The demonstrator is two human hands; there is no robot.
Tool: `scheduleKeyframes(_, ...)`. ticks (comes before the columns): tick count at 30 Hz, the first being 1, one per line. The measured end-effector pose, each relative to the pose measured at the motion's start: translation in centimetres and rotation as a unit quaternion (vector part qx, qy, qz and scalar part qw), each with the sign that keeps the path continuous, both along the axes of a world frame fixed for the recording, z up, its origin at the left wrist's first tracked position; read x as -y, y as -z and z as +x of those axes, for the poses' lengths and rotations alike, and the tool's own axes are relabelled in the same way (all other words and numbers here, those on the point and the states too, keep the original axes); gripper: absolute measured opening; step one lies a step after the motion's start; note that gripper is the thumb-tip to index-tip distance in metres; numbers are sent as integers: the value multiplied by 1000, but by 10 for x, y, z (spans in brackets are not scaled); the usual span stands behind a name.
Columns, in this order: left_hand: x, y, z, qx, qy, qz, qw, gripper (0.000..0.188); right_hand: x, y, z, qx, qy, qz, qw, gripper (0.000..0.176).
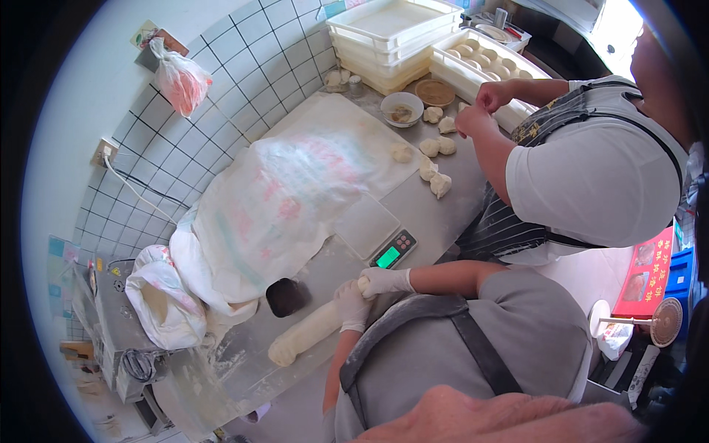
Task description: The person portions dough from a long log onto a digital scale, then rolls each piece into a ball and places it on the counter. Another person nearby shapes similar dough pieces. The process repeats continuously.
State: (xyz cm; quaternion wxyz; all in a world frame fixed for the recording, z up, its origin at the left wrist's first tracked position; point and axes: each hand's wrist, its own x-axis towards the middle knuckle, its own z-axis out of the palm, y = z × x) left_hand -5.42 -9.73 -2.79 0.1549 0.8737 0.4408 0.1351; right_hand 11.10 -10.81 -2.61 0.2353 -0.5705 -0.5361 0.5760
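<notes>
A long log of pale dough (303,336) lies slantwise on the metal worktable. My left hand (353,306), in a thin white glove, grips the log near its upper right end. Right beside it, my gloved right hand (384,281) is closed around a small lump of dough (363,284) at that end. Whether the lump is still joined to the log is hidden by my fingers. Just beyond my right hand stands a digital kitchen scale (368,226) with a lit green display. A dark, square-shaped container (286,298) is to the left of my hands.
A floury cloth (288,188) covers a large mound along the tiled wall. Several dough pieces (429,147) lie near a white bowl (401,109). On the right, a co-worker (587,160) handles something by a tray of dough rounds (487,61). Stacked trays (388,41) stand behind.
</notes>
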Motion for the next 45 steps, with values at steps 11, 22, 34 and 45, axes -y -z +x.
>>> scheduleKeyframes(11,-26,-20,26,-317,81,-71,942,31,-15,-12,15,-227,-61,-38,971,20)
scheduleKeyframes(22,-22,-6,15,-139,64,-88,984,32,-53,-47,87,187,38,442,876,31)
scheduleKeyframes(34,-10,-8,-8,-29,64,-105,992,33,15,-33,3,27,-140,318,937,39)
scheduleKeyframes(45,7,-7,-6,-61,17,-49,997,35,15,-24,26,134,-92,396,904,22)
